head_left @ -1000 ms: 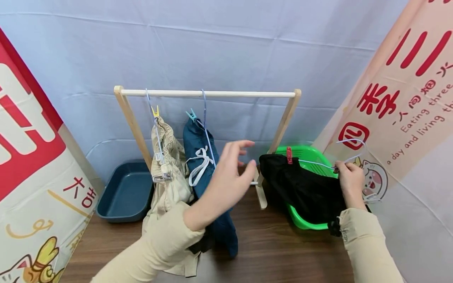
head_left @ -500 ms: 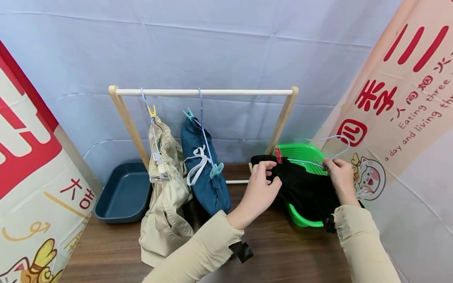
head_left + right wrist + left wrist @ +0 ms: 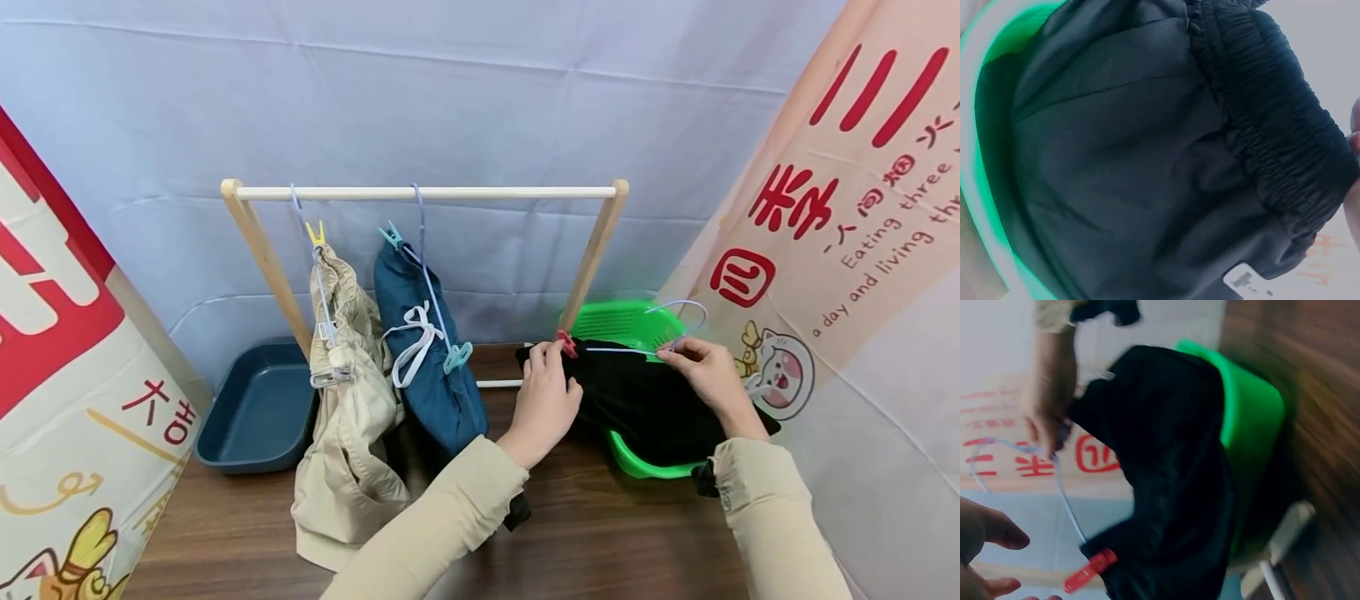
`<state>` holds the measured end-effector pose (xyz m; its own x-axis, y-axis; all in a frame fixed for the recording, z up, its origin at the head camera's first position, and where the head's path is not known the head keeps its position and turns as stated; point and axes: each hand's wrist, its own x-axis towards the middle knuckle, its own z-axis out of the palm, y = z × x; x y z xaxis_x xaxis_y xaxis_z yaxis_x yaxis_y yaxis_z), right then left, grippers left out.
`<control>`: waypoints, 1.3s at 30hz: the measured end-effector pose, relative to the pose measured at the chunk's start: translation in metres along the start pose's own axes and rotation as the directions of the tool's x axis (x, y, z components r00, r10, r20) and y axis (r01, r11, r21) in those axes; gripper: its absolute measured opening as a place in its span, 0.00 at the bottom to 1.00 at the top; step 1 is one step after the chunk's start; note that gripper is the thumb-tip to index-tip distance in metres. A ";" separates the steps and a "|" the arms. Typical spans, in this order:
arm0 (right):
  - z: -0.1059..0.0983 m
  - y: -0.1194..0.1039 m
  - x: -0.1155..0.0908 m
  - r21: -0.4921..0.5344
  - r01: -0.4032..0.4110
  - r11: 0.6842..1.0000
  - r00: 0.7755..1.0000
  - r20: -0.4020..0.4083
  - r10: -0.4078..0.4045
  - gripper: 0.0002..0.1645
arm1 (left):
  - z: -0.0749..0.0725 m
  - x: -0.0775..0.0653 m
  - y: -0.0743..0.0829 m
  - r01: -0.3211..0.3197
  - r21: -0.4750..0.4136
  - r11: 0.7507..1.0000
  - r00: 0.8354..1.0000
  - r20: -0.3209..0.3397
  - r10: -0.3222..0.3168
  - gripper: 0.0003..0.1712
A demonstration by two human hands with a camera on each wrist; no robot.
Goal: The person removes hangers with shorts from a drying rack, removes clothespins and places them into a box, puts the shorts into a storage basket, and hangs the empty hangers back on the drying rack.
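My right hand [image 3: 705, 371] pinches a pale blue wire hanger [image 3: 617, 350] near the base of its hook. From the hanger hang black pants [image 3: 645, 408], overlapping a green basket [image 3: 622, 319]. A red clothespin [image 3: 567, 343] clips their waistband at the left end. My left hand [image 3: 546, 400] has its fingertips right at that clothespin in the head view; the blurred left wrist view shows thumb and fingers spread beside the red clothespin [image 3: 1090, 570]. The pants' gathered elastic waistband and a white label [image 3: 1247, 281] show in the right wrist view.
A white rail [image 3: 495, 192] on wooden posts carries beige pants [image 3: 345, 467] with a yellow clothespin and blue pants [image 3: 427, 375] with light blue clothespins. Behind them at left sits a dark blue tub [image 3: 258, 408]. Printed cloths border both sides of the wooden table [image 3: 600, 533].
My left hand has moved right, away from the blue pants, to the red clothespin. My right hand has shifted slightly left with the hanger, and the hook has tipped lower.
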<state>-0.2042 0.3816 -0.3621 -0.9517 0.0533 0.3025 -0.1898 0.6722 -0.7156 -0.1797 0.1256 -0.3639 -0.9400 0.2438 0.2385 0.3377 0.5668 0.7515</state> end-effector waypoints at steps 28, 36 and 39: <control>-0.006 0.007 -0.006 0.071 0.110 0.991 0.989 0.088 -0.116 0.08 | 0.025 0.008 -0.030 0.014 -0.184 0.983 0.996 -0.082 -0.029 0.17; -0.004 0.009 -0.005 0.068 0.090 0.994 0.994 0.052 -0.093 0.10 | 0.025 0.007 -0.035 -0.103 -0.163 0.981 0.983 -0.165 0.075 0.12; -0.003 0.009 -0.006 0.091 0.077 0.993 0.996 0.045 -0.082 0.10 | 0.026 0.008 -0.037 -0.123 -0.194 0.973 0.979 -0.186 0.086 0.11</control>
<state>-0.1997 0.3899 -0.3687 -0.9428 -0.0348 0.3314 -0.2841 0.6039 -0.7447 -0.1985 0.1269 -0.4056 -0.8998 0.1410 0.4128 0.4347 0.3688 0.8216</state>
